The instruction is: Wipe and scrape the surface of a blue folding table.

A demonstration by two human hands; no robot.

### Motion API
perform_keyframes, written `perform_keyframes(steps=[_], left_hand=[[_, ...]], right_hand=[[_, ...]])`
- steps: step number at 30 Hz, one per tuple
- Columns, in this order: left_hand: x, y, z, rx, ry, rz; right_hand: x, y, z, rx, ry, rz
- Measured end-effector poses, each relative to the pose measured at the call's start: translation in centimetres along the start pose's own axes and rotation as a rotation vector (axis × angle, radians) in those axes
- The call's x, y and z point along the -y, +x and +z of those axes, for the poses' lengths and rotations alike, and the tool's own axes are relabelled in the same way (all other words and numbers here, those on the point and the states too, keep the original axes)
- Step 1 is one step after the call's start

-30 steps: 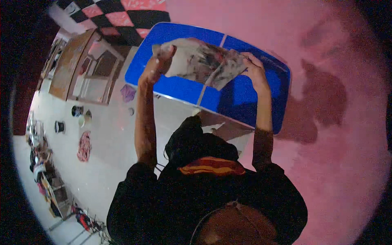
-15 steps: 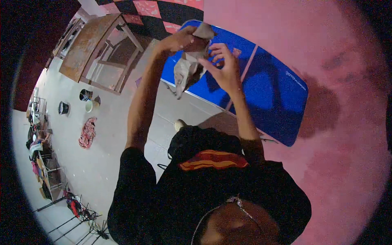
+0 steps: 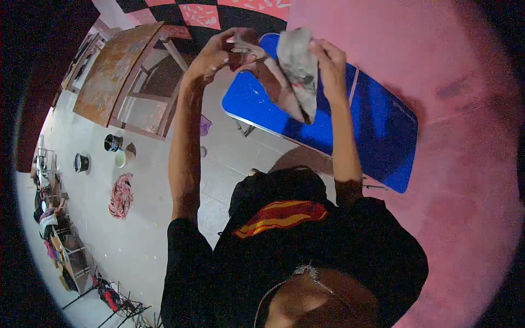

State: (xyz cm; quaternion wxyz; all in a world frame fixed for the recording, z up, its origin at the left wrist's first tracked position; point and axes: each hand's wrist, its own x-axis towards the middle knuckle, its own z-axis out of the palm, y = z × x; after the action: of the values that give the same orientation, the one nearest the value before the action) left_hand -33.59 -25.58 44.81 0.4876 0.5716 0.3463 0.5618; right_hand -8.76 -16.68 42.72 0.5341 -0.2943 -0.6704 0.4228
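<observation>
Clasping with the left hand (image 3: 212,59) one end of a stained grey cloth (image 3: 297,59), the person pinches its other edge with the right hand (image 3: 332,64), over a blue table (image 3: 377,128); firm, even grips should prevent twisting.

A pale printed cloth (image 3: 301,65) blocked my direct line between the left hand (image 3: 213,57) and the right hand (image 3: 331,59), hanging from both over the blue table (image 3: 385,128). Beneath it, I had a gap between the left forearm (image 3: 186,142) and the right forearm (image 3: 346,145). Right of the latter, room lay open above the tabletop, bounded by the pink wall (image 3: 459,142). Leftward, I had space as far as the wooden table (image 3: 117,71). Blur and shadow left me unsure of clearance behind the cloth.
</observation>
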Motion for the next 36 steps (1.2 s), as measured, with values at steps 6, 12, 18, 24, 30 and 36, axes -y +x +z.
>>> perform_keyframes(steps=[6, 12, 18, 24, 30, 36], left_hand=[[1.8, -1.6, -6.0, -0.214, 0.182, -0.052], [1.3, -3.0, -10.0, -0.456, 0.269, -0.111], [2.3, 0.1, -14.3, -0.388, 1.440, -0.115], [5.4, 2.5, -15.7, -0.283, 1.131, 0.009], [15.0, 0.0, -18.0, -0.278, 0.263, -0.472], [25.2, -3.6, -17.3, -0.246, -0.058, -0.230]], right_hand=[[-2.2, 2.8, -3.3, -0.133, 0.064, 0.194], [-6.2, 5.4, -7.5, -0.168, 0.229, 0.055], [-13.4, 7.8, -16.8, 0.053, -0.697, -0.173], [-16.9, 3.9, -24.5, -0.118, -0.575, -0.047], [-23.0, -9.1, -29.9, -0.465, 0.741, 0.330], [-31.6, -20.4, -27.7, -0.355, -0.043, 0.493]])
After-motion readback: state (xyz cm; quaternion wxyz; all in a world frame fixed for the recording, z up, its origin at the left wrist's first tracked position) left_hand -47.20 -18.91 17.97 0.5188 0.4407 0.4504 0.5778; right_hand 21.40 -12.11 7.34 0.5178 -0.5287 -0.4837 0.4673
